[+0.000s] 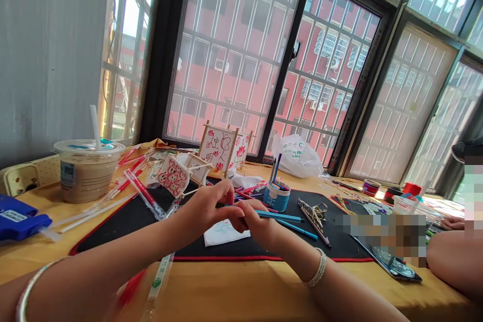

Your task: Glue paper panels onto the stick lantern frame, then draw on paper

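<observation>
My left hand (215, 205) and my right hand (260, 221) meet above the black mat (320, 241), fingers curled together. In my right hand is a blue pen (283, 217), its end sticking out past the palm to the right. My left fingers close at the pen's other end; what they grip there is too small to make out. Just below the hands lies a white cloth (226, 234) with faint marks. A second blue pen (298, 230) rests on the mat beside my right hand.
Paper lanterns (217, 150) and a pen cup (276, 197) stand behind the hands. A lidded drink (88, 173) and blue glue gun (22, 219) are at the left. A ring binder strip (314, 222), a phone (394, 264) and another person's arm (453, 261) are rightward.
</observation>
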Demonstrator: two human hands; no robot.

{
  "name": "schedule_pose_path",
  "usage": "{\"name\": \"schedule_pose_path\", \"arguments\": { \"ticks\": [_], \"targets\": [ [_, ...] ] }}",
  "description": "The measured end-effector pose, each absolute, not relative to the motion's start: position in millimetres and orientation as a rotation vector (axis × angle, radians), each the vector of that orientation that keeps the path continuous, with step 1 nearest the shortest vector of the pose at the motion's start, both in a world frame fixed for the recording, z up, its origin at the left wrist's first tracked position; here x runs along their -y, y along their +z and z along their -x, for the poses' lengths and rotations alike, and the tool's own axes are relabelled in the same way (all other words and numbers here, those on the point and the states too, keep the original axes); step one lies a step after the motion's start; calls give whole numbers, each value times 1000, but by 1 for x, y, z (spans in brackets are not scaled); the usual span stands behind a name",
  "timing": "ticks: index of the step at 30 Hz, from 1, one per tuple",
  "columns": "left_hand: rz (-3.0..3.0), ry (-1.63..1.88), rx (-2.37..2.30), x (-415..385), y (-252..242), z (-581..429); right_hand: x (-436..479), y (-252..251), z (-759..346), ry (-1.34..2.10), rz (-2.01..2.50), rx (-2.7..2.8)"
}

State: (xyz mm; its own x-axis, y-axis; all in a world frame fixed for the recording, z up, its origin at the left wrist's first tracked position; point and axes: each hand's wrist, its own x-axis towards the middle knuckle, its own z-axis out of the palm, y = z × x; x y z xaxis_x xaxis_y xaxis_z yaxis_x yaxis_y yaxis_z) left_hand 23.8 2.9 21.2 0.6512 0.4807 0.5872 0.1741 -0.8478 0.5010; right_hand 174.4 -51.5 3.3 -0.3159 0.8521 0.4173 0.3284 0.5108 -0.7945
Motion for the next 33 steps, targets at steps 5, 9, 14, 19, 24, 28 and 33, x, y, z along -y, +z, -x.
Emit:
{"name": "schedule_pose_path", "arguments": {
  "ticks": [5,9,14,19,24,28,33],
  "targets": [
    [-2542,951,-420,-16,21,-23,45,9,-183,830,996,1892],
    [-2784,1033,-444,-29,20,-18,28,6,-193,979,927,1738],
    [-2970,1110,-527,-37,18,-17,19,3,-202,953,935,1681],
    [-3035,1088,-848,-43,17,-18,19,17,-215,638,1139,1807],
    [-3079,836,-1289,-50,18,-16,24,28,-230,-52,1814,1968],
    [-3107,645,-1364,-54,13,-17,31,26,-230,-323,2217,2155],
    [-3108,447,-1383,-58,6,-15,29,21,-233,-408,2409,2140]
  ]
}}
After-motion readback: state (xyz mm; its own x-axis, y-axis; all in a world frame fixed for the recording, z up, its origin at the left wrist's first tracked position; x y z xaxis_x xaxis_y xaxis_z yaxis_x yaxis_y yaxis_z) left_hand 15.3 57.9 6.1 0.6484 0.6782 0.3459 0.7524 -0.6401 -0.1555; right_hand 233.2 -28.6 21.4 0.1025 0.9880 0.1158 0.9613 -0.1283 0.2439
